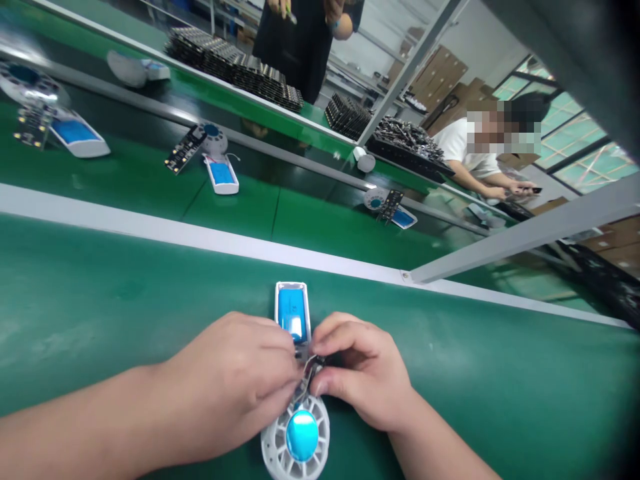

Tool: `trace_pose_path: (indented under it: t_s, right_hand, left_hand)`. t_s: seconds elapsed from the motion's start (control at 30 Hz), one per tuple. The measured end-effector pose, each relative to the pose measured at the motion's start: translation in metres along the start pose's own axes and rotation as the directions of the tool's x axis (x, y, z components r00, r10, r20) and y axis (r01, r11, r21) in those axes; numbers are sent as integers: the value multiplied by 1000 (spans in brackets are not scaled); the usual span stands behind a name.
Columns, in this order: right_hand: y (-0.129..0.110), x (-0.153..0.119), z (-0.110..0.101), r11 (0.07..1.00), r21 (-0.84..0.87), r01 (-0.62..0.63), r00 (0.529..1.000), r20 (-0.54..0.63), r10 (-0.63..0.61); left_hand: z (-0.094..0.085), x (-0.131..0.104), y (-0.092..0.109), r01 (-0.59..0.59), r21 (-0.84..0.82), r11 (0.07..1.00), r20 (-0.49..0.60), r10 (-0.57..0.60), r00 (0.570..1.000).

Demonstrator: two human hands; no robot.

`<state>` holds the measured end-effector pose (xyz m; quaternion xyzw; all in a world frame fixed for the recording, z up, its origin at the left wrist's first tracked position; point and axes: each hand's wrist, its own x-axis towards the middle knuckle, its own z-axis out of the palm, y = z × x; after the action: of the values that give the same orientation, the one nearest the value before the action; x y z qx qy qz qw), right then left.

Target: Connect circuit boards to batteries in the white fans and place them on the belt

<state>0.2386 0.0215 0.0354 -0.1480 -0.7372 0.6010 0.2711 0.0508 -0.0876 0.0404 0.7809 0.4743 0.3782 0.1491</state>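
A: Where's the work?
B: White tray [277, 303] with a blue block [291, 312] in it, plus a spoked white disc [321, 427] with a shiny blue centre [303, 435]. Near side of the green bench [480, 373], disc closer to the camera, tray beyond it.

A: Left hand [245, 380]?
B: Over the gap between tray and disc, at the thin wires [309, 372]. Back of the hand hides most of its fingers; cannot tell if they're clamped.

A: Right?
B: Right hand [370, 367] comes in from the other side. Thumb and forefinger slightly apart, one on each side of a small dark part [319, 361] by the wires. Grip on it: cannot tell.

A: Beyond the bench?
B: White rail [200, 230], then a green strip [250, 207]. Three similar sets on it, each with a blue-filled tray and a circuit board: left [77, 133], middle [221, 175], right [403, 217].

A: Further back?
B: Rows of stacked boards [230, 63] on a ledge. Person in dark clothes [295, 50] behind them. Person in a white shirt [463, 143] at right, hands around a small dark item [535, 190].
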Motion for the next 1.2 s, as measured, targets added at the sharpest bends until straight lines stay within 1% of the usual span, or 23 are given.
trace_pose_path:
  t_s: [0.07,0.1,0.17,0.23,0.3,0.4,0.5,0.57,0.6,0.63,0.67,0.7,0.73,0.77,0.8,0.87,0.93,1.0,1.07,1.13,1.2]
  right_hand:
    - [1,-1,1,1000,-14,5,999,-35,-6]
    - [2,-1,1,1000,-30,9,998,-61,-11]
    - [3,-1,1,997,-78,30,993,-108,-38]
    - [4,-1,2,989,-136,62,990,-119,-79]
    - [3,-1,4,980,-175,99,987,-110,-119]
    - [1,0,7,965,-220,142,981,-99,-166]
    - [1,1,8,947,-264,180,975,-80,-208]
    - [5,1,8,940,-283,190,973,-75,-220]
    - [8,2,7,938,-294,184,973,-77,-215]
    - [12,2,7,936,-310,165,975,-91,-201]
    - [17,3,5,934,-332,134,976,-120,-183]
    - [23,4,4,930,-357,89,973,-169,-157]
    - [30,5,3,924,-382,27,963,-238,-127]
    - [37,7,2,914,-403,-39,944,-315,-98]
    - [43,8,0,903,-415,-115,918,-391,-62]
    - [54,11,-2,872,-418,-256,868,-496,17]
    - [59,13,-4,846,-413,-337,843,-532,76]
    - [59,13,-5,842,-422,-336,853,-516,81]
    - [57,13,-3,845,-449,-289,880,-473,50]
    - [53,14,0,846,-471,-249,902,-430,26]
    - [49,16,4,847,-475,-237,916,-400,32]
  left_hand:
    - [-3,1,2,74,-90,993,35,-71,997]
    - [-4,2,4,119,-134,984,34,-115,993]
    - [-4,2,6,197,-200,960,-3,-202,979]
    - [0,2,8,253,-235,938,-33,-268,963]
    - [5,1,7,273,-248,930,-33,-290,957]
    - [11,-1,4,246,-258,934,-64,-270,961]
    - [12,-2,6,247,-275,929,-89,-280,956]
    - [11,0,8,282,-294,913,-94,-321,942]
    - [11,2,9,322,-308,895,-81,-362,929]
    - [11,5,8,388,-326,862,-56,-427,903]
    - [11,10,5,471,-334,817,-29,-508,861]
    - [10,15,-1,557,-326,764,-13,-593,805]
    - [7,22,-10,635,-302,711,-21,-671,742]
    - [1,29,-22,694,-260,671,-59,-729,682]
    - [-7,37,-36,733,-206,648,-121,-760,638]
    - [-35,55,-68,774,-79,629,-269,-761,591]
    - [-70,71,-96,800,56,597,-399,-722,566]
    - [-106,77,-119,827,207,523,-493,-674,550]
    - [-134,71,-133,852,344,394,-541,-659,523]
    - [-152,56,-142,861,448,242,-554,-680,480]
    - [-161,38,-146,837,533,121,-543,-709,449]
